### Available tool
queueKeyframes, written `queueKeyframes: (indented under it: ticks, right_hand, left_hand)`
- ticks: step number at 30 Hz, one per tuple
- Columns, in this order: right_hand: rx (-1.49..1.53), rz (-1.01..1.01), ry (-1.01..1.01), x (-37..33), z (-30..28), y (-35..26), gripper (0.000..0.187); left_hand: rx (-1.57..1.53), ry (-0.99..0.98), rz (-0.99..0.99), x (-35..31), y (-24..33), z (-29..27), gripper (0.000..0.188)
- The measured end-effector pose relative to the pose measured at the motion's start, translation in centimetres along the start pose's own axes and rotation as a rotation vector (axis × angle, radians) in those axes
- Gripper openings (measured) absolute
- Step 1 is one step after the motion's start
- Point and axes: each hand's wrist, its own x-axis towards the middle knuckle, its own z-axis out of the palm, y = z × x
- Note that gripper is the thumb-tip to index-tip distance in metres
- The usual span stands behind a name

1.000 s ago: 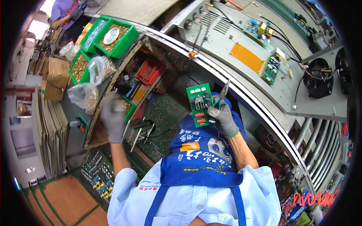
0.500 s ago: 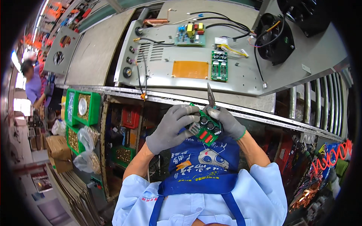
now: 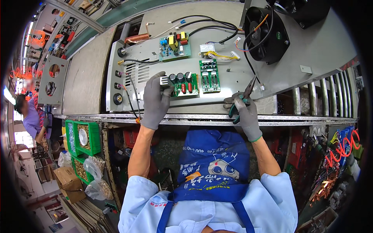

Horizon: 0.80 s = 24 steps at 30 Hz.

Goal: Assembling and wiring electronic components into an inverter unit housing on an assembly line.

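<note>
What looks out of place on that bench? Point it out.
Nothing looks spilled or damaged. Mildly odd: an orange-yellow cable end lies beyond the front edge of the grey chassis, apparently unplugged.

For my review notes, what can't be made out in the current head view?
In the head view:
- Capacitor board: underside hidden by the board itself, left end partly covered by the left hand.
- Green-handled needle-nose pliers: handles partly hidden by the right hand.
- Upper black fan: cut off by the top edge.
- Co-worker's hand: too small and blurred to read its grip.
</note>
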Motion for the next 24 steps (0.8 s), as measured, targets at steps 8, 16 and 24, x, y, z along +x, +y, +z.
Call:
queueKeyframes:
  ticks: [8,16,24]
  right_hand:
    - [0.03,-0.023,0.037,0.1,-0.5,1.4,0.032]
    - [0.009,-0.009,0.041,0.2,-0.7,1.3,0.031]
    - [-0.153,-0.178,0.048,0.1,0.3,0.8,0.026]
  left_hand:
    - [0.06,0.009,0.02,-0.3,-1.0,1.5,0.03]
    - [0.112,-0.044,-0.015,-0.1,-0.6,1.2,0.027]
    - [0.101,-0.029,-0.02,-0.4,-1.3,1.7,0.026]
